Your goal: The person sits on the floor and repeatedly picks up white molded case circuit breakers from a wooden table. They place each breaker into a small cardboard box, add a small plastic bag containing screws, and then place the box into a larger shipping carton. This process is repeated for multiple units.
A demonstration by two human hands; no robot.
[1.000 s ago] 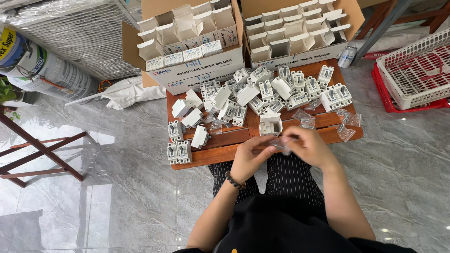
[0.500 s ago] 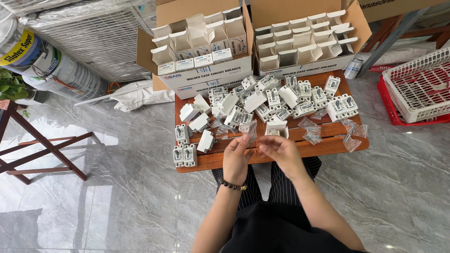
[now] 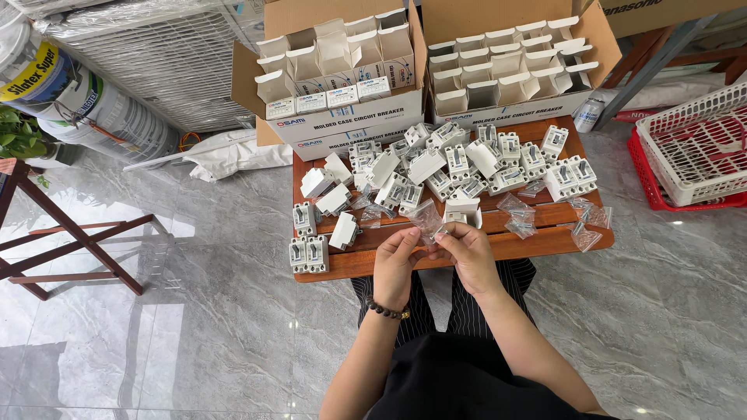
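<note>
Both hands, left hand [image 3: 397, 260] and right hand [image 3: 465, 253], pinch a small clear bag [image 3: 427, 218] above the wooden table's [image 3: 436, 253] near edge; loose grip could drop it off the edge

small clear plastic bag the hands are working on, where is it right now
In the head view, the small clear plastic bag is pinched between the left hand and right hand, above the near edge of the wooden table, just left of an open white box.

Packing workshop: cartons [image 3: 342, 124], loose white breakers [image 3: 459, 167] on bench [image 3: 537, 243].

clear bag [image 3: 427, 218] contents indistinct, basket [image 3: 695, 148] cropped
</note>
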